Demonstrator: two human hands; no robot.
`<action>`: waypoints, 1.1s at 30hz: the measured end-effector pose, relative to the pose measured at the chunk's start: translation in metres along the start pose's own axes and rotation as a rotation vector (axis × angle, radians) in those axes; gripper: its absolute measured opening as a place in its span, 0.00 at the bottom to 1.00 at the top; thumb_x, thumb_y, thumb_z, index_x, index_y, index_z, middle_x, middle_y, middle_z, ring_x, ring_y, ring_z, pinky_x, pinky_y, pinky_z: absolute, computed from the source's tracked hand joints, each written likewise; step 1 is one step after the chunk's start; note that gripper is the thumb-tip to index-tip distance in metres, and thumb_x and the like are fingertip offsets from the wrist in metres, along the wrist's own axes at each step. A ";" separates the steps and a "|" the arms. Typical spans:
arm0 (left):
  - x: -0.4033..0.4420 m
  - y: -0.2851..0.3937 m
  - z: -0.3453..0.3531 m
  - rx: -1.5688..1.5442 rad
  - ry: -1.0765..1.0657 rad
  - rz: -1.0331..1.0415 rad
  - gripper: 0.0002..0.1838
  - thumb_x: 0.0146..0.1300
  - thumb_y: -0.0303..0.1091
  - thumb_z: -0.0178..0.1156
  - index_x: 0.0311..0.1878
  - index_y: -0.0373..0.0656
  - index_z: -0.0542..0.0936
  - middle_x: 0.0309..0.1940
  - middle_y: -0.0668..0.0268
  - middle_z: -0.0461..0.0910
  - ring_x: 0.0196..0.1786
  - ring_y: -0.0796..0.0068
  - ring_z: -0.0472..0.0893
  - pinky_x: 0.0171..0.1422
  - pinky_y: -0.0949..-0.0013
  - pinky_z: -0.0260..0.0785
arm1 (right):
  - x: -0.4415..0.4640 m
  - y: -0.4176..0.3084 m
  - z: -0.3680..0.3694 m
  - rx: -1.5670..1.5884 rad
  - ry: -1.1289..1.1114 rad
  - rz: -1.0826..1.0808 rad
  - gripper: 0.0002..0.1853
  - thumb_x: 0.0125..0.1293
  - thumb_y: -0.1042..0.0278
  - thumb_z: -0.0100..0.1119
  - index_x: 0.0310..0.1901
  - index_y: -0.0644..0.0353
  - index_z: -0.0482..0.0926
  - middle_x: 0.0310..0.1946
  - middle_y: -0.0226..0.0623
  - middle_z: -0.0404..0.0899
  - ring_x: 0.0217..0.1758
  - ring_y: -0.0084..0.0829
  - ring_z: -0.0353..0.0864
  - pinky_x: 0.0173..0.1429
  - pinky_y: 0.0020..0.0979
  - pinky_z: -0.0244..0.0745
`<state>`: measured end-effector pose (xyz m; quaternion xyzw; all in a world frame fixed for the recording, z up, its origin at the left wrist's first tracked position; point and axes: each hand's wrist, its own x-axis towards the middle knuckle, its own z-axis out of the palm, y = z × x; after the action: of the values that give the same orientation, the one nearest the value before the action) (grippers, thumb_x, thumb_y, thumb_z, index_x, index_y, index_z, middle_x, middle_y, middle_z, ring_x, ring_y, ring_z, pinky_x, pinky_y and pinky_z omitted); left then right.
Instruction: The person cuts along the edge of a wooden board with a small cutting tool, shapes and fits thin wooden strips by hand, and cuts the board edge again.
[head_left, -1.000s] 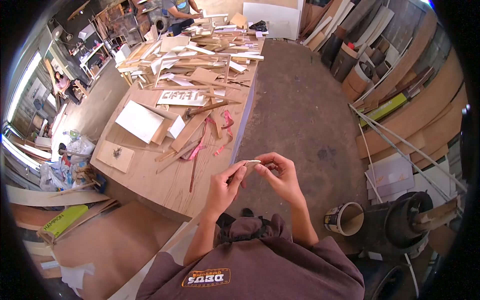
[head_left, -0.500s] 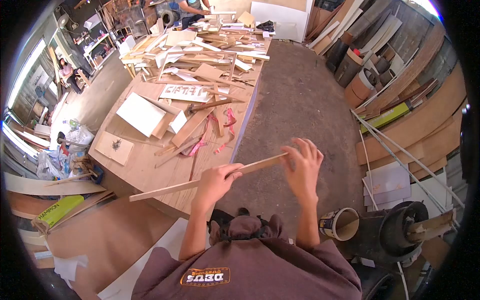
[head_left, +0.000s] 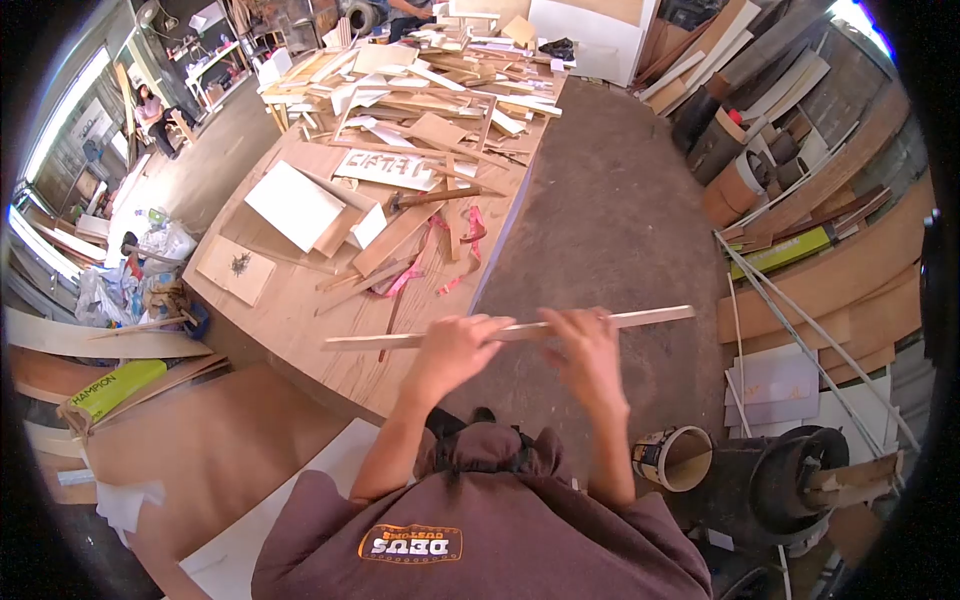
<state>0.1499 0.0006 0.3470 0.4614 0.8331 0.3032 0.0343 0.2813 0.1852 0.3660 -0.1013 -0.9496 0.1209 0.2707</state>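
Note:
A long, thin wooden strip lies nearly level in front of my body, crossing above the table's near right corner and the floor. My left hand is closed around it left of its middle. My right hand is on the strip a little further right, fingers bent over its top, slightly blurred. The strip sticks out past both hands. Beyond it, on the wooden table, lie a pink ribbon, a hammer and a white-faced board.
Wood offcuts are heaped on the table's far part, with a person behind. Another person sits at far left. An open bucket and a black drum stand at my right. Curved boards lean along the right wall.
The strip has shifted right and turned closer to level. My right hand has come from the strip's right end inward, near my left hand. The view has shifted slightly.

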 end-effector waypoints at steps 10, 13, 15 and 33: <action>-0.016 -0.017 -0.019 0.171 0.204 0.083 0.15 0.55 0.41 0.70 0.46 0.51 0.86 0.35 0.71 0.84 0.41 0.68 0.83 0.48 0.64 0.70 | 0.000 0.020 -0.010 0.112 -0.172 0.062 0.19 0.51 0.73 0.70 0.48 0.56 0.84 0.36 0.35 0.81 0.45 0.40 0.78 0.58 0.38 0.67; -0.008 0.007 -0.003 0.080 0.198 0.134 0.15 0.54 0.40 0.71 0.45 0.49 0.86 0.38 0.70 0.85 0.43 0.68 0.83 0.48 0.64 0.70 | 0.002 -0.008 0.016 0.333 -0.091 -0.111 0.20 0.52 0.73 0.70 0.50 0.56 0.84 0.39 0.36 0.82 0.44 0.40 0.78 0.56 0.38 0.68; -0.011 0.002 -0.011 0.040 0.257 0.136 0.17 0.53 0.39 0.72 0.47 0.49 0.86 0.39 0.70 0.85 0.44 0.68 0.83 0.49 0.64 0.70 | 0.004 -0.009 0.017 0.342 -0.190 -0.078 0.19 0.53 0.74 0.69 0.49 0.57 0.85 0.39 0.36 0.83 0.42 0.40 0.78 0.52 0.38 0.69; -0.049 0.002 -0.035 -0.447 0.335 -0.049 0.21 0.57 0.31 0.71 0.56 0.46 0.84 0.35 0.63 0.85 0.37 0.69 0.77 0.46 0.66 0.69 | -0.002 0.004 -0.006 0.388 -0.152 -0.005 0.16 0.57 0.72 0.67 0.48 0.54 0.86 0.35 0.31 0.81 0.40 0.35 0.76 0.48 0.36 0.67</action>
<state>0.1676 -0.0534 0.3660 0.3655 0.7505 0.5506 0.0042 0.2863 0.1901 0.3687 -0.0354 -0.9266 0.3079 0.2130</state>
